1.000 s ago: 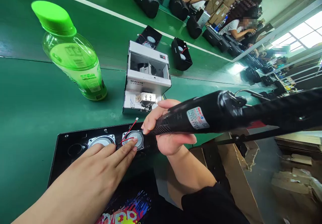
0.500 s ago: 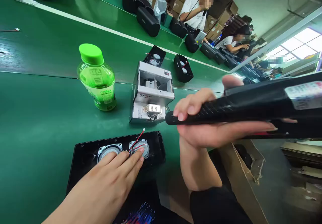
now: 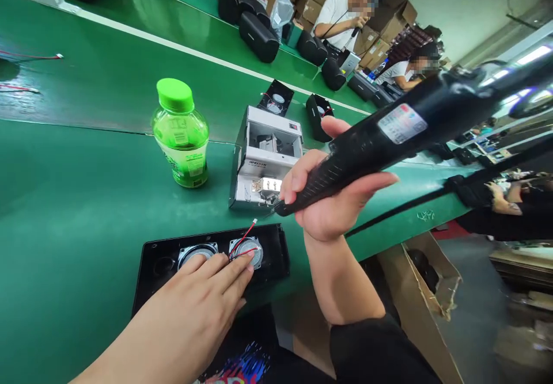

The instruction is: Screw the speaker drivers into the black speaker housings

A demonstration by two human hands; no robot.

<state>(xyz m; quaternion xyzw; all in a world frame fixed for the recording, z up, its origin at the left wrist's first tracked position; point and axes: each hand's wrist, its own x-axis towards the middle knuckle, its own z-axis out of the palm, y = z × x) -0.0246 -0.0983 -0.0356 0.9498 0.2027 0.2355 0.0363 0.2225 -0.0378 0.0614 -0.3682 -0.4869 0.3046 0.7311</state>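
Think of a clock laid flat on the black case point(image 3: 273, 251), with twelve pointing away from the person. Some thin red wires point(image 3: 47, 56) lie on the green table point(image 3: 99, 188) between ten and eleven, well apart from the case. A green bottle point(image 3: 180, 136) stands between eleven and twelve. The left hand point(image 3: 207, 297) is flat, with its fingers stretched out over the case. It is touching the case's parts, so it is the nearer hand. The case sits low in the middle, under those fingers, and its long side runs almost from nine to three, with the right end tipped a bit farther away. Inside are a left speaker point(image 3: 199, 251), partly hidden by the fingers, and a right speaker point(image 3: 247, 244) with a red wire and a white plug point(image 3: 254, 221). A gray machine point(image 3: 270, 159) is at one o'clock. The right hand point(image 3: 326, 220) is wrapped around a black power screwdriver point(image 3: 371, 139), which points down toward eight, its tip near the machine's front and above the case's right end. From this hand, the case lies at eight, near but not touching. I cannot tell if a screw is on the tip. An open cardboard box point(image 3: 425, 309) is past three.
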